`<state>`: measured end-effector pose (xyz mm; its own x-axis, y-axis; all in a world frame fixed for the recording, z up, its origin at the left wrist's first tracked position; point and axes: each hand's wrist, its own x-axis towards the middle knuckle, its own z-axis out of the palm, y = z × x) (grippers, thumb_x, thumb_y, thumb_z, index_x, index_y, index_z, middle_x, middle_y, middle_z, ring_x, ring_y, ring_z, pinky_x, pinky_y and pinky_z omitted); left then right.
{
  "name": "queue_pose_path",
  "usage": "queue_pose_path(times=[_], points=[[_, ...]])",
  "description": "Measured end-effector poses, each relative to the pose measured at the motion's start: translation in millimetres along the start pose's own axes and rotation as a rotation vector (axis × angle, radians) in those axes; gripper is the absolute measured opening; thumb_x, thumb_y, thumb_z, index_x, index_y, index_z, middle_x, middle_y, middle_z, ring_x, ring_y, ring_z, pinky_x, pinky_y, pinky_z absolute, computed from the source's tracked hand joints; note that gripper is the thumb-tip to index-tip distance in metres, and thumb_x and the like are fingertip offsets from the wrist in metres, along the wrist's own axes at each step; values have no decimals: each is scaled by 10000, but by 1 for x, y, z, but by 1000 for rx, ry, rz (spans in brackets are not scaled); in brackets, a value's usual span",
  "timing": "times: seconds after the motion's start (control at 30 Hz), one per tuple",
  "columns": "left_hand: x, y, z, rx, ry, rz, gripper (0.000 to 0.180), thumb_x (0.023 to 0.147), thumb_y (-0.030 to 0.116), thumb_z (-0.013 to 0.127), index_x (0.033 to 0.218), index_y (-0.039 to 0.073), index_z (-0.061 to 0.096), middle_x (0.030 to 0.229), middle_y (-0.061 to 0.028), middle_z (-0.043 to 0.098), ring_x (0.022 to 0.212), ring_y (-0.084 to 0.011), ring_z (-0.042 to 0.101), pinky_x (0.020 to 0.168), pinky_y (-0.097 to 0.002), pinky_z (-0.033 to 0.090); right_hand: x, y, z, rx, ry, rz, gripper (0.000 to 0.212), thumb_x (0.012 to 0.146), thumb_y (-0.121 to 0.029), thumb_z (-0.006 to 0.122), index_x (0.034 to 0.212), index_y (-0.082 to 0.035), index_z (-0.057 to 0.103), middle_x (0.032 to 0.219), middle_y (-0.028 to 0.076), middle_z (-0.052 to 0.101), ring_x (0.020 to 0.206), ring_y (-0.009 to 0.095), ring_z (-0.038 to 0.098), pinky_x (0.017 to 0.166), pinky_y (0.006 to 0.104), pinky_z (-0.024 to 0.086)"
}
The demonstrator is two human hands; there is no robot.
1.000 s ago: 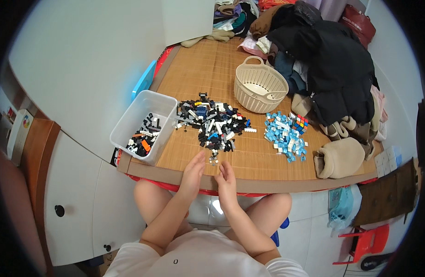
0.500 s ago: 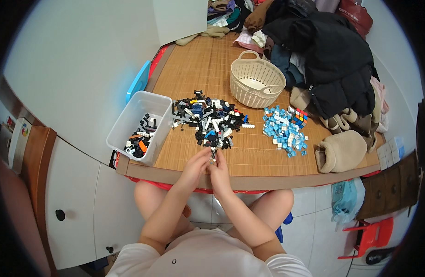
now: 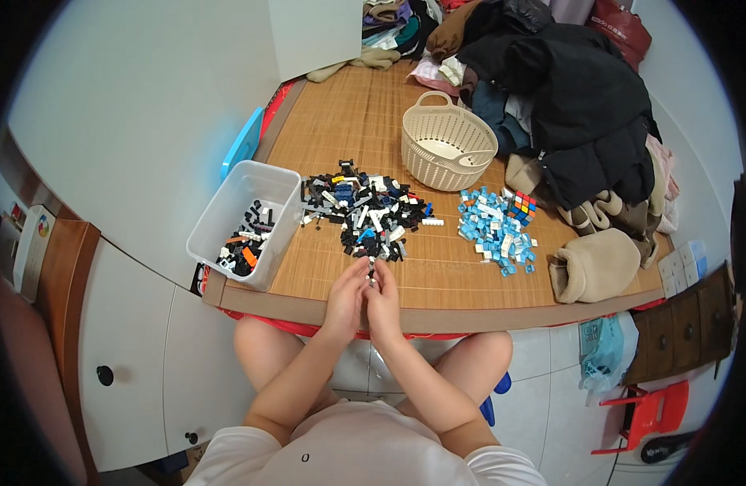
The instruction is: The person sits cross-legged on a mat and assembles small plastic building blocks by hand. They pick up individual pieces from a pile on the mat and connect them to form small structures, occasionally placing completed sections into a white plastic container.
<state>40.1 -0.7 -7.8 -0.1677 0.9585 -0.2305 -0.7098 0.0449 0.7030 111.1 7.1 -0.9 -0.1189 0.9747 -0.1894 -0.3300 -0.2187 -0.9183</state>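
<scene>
Both hands meet at the near edge of the mat, just in front of a pile of building bricks (image 3: 369, 206) in black, white, grey and blue. My left hand (image 3: 347, 292) and my right hand (image 3: 382, 296) are closed around a few small joined building bricks (image 3: 371, 274), dark and light in colour, which poke up between the fingertips. Most of that piece is covered by my fingers. To the left stands a clear plastic box (image 3: 277, 231) with loose black, white and orange bricks inside.
A cream basket (image 3: 421, 138) stands behind the pile. To its right lie light-blue and white tiles (image 3: 490, 231) beside a colourful puzzle cube (image 3: 522, 207). A beige fleece item (image 3: 600, 263) and heaped dark clothes (image 3: 583, 113) fill the right side. A blue lid (image 3: 243, 146) leans behind the box.
The hands stay together at nearly the same spot, with the fingers shifted slightly around the small bricks. The whole view has moved a little. The pile looks unchanged.
</scene>
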Motion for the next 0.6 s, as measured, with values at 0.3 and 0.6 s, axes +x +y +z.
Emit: queue_pose_path(times=[0.3, 0.6], points=[[-8, 5, 8, -35, 16, 16, 413, 852, 16, 384, 1257, -69, 376, 1285, -147, 416, 1190, -184, 408, 990, -275, 345, -8, -3, 5, 129, 16, -47, 489, 828, 69, 367, 1312, 51, 304, 1339, 166, 350, 1230, 212, 363, 1007, 283, 306], [-13, 1, 13, -117, 31, 46, 398, 851, 13, 384, 1240, -66, 393, 1219, -143, 449, 1129, -183, 454, 971, -278, 365, -14, 1, 3, 272, 30, -112, 474, 812, 59, 376, 1285, 37, 371, 1309, 145, 399, 1229, 209, 364, 1021, 304, 286]])
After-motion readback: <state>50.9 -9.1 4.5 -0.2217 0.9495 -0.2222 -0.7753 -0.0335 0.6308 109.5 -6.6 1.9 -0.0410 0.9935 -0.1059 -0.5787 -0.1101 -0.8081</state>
